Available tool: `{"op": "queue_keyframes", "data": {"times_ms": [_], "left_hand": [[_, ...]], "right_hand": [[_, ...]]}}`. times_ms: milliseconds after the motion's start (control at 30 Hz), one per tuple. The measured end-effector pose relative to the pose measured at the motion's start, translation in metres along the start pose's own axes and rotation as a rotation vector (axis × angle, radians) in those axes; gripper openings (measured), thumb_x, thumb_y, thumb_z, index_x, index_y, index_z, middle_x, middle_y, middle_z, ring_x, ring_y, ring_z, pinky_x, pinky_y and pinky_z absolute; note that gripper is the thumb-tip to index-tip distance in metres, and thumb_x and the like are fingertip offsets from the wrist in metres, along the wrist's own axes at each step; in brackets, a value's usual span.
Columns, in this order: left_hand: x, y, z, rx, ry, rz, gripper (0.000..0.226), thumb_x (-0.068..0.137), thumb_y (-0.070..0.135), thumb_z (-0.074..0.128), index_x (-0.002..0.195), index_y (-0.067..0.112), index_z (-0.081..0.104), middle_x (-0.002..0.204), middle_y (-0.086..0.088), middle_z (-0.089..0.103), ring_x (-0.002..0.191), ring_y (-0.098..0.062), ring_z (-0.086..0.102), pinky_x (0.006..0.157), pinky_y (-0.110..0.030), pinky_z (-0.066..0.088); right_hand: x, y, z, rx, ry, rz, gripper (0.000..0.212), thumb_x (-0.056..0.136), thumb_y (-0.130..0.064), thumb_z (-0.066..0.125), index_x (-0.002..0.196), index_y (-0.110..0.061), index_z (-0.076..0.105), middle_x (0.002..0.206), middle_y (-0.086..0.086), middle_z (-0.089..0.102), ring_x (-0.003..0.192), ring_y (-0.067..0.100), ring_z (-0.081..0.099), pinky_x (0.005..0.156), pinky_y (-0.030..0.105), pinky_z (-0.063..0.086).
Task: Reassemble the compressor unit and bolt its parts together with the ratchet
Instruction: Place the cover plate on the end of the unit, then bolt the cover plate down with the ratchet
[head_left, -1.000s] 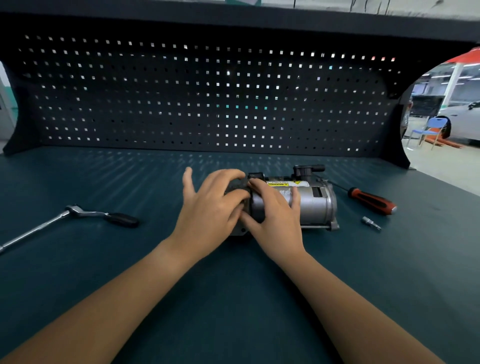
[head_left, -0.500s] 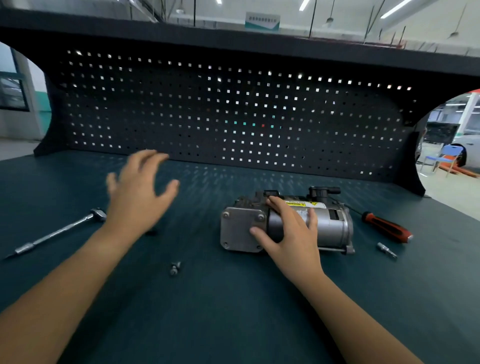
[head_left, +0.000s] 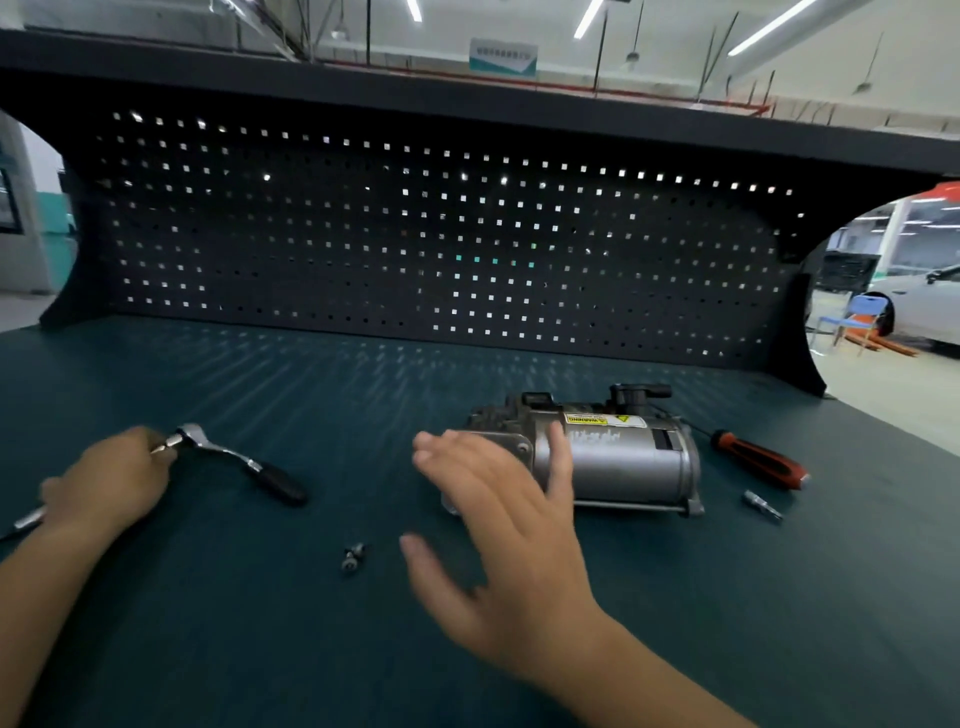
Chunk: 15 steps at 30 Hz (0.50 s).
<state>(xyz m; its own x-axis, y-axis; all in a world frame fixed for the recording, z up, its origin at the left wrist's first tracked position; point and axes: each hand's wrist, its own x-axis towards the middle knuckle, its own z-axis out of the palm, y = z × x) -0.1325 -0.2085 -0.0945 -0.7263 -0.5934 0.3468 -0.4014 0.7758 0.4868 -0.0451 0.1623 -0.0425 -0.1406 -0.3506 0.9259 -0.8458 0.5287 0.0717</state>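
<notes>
Left hand (head_left: 109, 483) curls its fingers round the ratchet (head_left: 249, 463) by its steel bar, bolts (head_left: 353, 556) loose on the table (head_left: 260, 623) alongside. Right hand (head_left: 509, 519) hovers spread, holding nothing, before the compressor (head_left: 623, 460) lying mid-table. It looks heavy and rigid, so grip the barrel.

Your bench (head_left: 519, 665), teal mat, carries: ratchet (head_left: 234, 457) at left; loose bolts (head_left: 353, 557) front centre; compressor unit (head_left: 623, 462) centre-right; orange-handled screwdriver (head_left: 758, 460) and small metal bit (head_left: 761, 505) just right of it

"WARNING" label (head_left: 602, 419) on compressor (head_left: 623, 462)
</notes>
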Motion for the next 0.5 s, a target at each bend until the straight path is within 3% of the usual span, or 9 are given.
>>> {"op": "queue_keyframes", "data": {"times_ms": [67,133,200,267,333,400,500], "left_hand": [[-0.007,0.006,-0.005,-0.156,0.183,0.118,0.014,0.093,0.018,0.054,0.106,0.013,0.054,0.101,-0.023,0.064,0.089,-0.043,0.058,0.076,-0.050,0.048],[-0.018,0.021,-0.014,-0.317,0.355,0.304,0.017,0.094,0.021,0.053,0.109,0.025,0.047,0.093,-0.012,0.064,0.076,-0.036,0.059,0.067,-0.045,0.047],[-0.033,0.042,-0.028,-0.414,0.451,0.417,0.019,0.092,0.034,0.052,0.109,0.041,0.046,0.083,0.013,0.058,0.067,-0.014,0.053,0.059,-0.033,0.044],[-0.044,0.059,-0.042,-0.543,0.467,0.389,0.019,0.085,0.046,0.053,0.097,0.056,0.043,0.077,0.028,0.056,0.065,0.005,0.052,0.059,-0.022,0.043],[-0.047,0.067,-0.052,-0.689,0.463,0.300,0.020,0.079,0.042,0.058,0.084,0.057,0.046,0.077,0.039,0.055,0.065,0.018,0.050,0.058,-0.009,0.039],[-0.051,0.076,-0.059,-0.781,0.530,0.257,0.024,0.081,0.035,0.057,0.073,0.055,0.048,0.069,0.040,0.052,0.060,0.019,0.047,0.054,-0.002,0.033],[-0.065,0.092,-0.064,-1.119,0.469,0.325,0.038,0.093,0.038,0.033,0.059,0.039,0.049,0.052,0.029,0.051,0.051,0.014,0.046,0.056,-0.001,0.034]], "right_hand": [[-0.002,-0.006,0.002,0.014,0.008,-0.043,0.040,0.078,-0.030,0.058,0.115,-0.021,0.047,0.115,-0.008,0.065,0.114,0.004,0.053,0.109,0.053,0.017],[-0.004,-0.007,0.004,0.022,-0.006,-0.050,0.036,0.078,-0.029,0.057,0.112,-0.021,0.048,0.105,-0.009,0.068,0.104,0.003,0.058,0.109,0.049,0.021],[-0.006,-0.005,0.005,0.032,-0.015,-0.009,0.029,0.080,-0.027,0.056,0.108,-0.022,0.050,0.086,-0.010,0.069,0.085,0.004,0.061,0.105,0.040,0.030],[-0.006,-0.002,0.005,0.084,0.015,0.034,0.021,0.082,-0.024,0.056,0.102,-0.018,0.060,0.070,-0.009,0.065,0.067,0.007,0.060,0.088,0.032,0.042],[-0.006,0.001,0.004,0.135,0.052,0.075,0.018,0.082,-0.020,0.057,0.087,-0.009,0.069,0.060,-0.006,0.061,0.055,0.010,0.054,0.066,0.027,0.044],[-0.004,0.002,0.002,0.205,0.049,0.157,0.019,0.083,-0.019,0.056,0.080,-0.006,0.069,0.054,-0.005,0.056,0.047,0.005,0.045,0.053,0.019,0.039],[-0.007,-0.001,0.001,0.335,-0.023,0.320,0.023,0.087,-0.023,0.052,0.080,-0.007,0.066,0.049,-0.010,0.041,0.041,-0.005,0.030,0.046,0.010,0.026]]}}
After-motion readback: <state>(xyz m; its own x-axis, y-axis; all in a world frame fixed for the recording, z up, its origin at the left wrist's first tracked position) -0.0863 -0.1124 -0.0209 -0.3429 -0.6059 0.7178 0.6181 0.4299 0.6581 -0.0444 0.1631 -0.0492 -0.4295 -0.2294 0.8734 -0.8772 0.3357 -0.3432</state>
